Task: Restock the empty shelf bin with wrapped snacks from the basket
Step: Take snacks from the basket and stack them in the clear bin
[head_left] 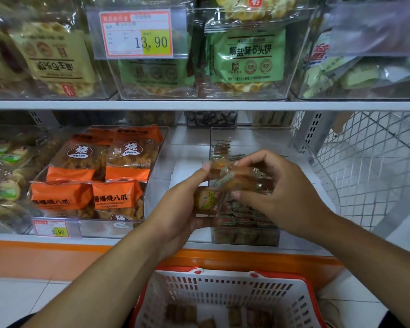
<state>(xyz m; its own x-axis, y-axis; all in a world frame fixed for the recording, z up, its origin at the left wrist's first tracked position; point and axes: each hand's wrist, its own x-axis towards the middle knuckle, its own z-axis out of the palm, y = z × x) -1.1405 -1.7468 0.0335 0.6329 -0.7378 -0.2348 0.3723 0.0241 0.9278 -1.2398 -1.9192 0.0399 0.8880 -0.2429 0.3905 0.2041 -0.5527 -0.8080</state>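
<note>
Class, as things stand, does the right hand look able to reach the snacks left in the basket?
Probably not yet: the right hand and left hand both hold snacks above the bin; the basket lies open below.

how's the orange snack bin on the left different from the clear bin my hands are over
The orange snack bin holds large orange bags and carries a 9.90 price tag; the clear bin holds small wrapped snacks, with no tag visible. The orange bin is packed along its length; the clear bin's back looks bare. Both are transparent, on one shelf.
</note>
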